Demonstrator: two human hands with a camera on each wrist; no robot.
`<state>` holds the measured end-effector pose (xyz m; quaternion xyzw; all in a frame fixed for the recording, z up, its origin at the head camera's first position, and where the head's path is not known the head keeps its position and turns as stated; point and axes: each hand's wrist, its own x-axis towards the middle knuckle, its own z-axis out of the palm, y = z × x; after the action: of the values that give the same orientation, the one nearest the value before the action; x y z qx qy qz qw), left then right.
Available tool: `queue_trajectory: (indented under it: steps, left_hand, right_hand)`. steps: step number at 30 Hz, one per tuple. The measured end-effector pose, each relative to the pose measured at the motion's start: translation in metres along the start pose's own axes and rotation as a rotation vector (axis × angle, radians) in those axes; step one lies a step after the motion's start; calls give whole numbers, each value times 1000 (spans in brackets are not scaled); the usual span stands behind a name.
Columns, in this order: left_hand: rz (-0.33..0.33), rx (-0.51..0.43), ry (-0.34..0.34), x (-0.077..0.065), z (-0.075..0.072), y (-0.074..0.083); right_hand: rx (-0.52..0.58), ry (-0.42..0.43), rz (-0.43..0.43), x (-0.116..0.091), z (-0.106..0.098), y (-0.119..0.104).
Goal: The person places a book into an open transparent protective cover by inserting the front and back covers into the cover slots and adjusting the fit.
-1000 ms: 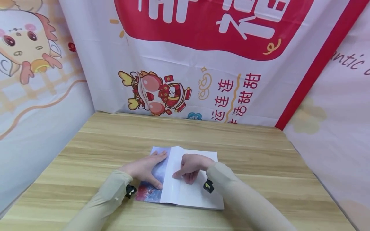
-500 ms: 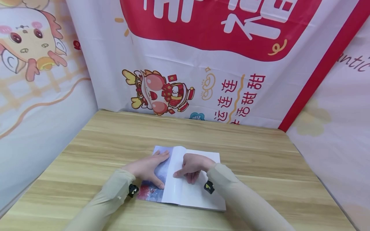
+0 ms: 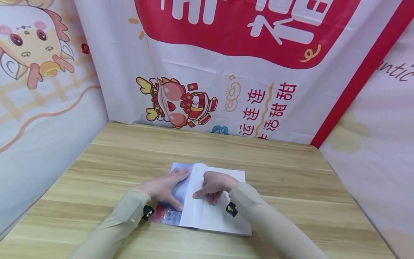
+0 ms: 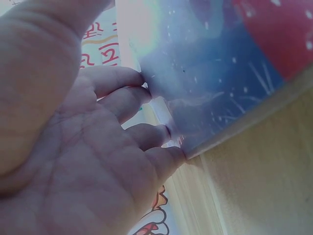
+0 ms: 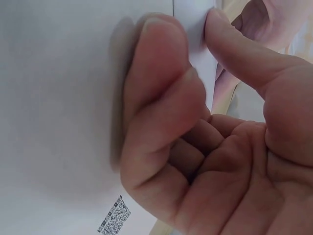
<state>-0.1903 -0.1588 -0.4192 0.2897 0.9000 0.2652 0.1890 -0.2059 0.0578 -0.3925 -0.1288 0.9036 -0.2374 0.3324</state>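
Note:
An opened book (image 3: 226,221) lies flat on the table, its blank white page to the right. To its left is a glossy white flap (image 3: 190,216), then a blue-purple printed cover (image 3: 179,190) with red at the lower corner. My left hand (image 3: 161,187) rests spread on that printed part, thumb and fingers apart. In the left wrist view its fingertips touch the cover's edge. My right hand (image 3: 215,184) is over the white side with curled fingers, its extended thumb touching the flap near the fold. The right wrist view shows nothing held in those curled fingers (image 5: 161,98).
The wood-grain table (image 3: 291,172) extends around the book on all sides. A white and red printed cloth (image 3: 200,61) hangs behind it. More patterned cloth hangs at the left and right. A small printed code (image 5: 114,215) shows on the white surface by the right hand.
The head view shifts slightly between frames. Both hands keep nearly the same position on the book, and the book stays put.

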Motion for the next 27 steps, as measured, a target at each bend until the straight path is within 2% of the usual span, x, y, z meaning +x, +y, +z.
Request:
queue_trajectory:
  steps: [6, 27]
  left_hand:
    - [17, 2, 0, -1, 0, 0]
    - [-10, 6, 7, -2, 1, 0]
  right_hand:
    - [8, 15, 6, 2, 2, -1]
    - [2, 43, 59, 1, 5, -8]
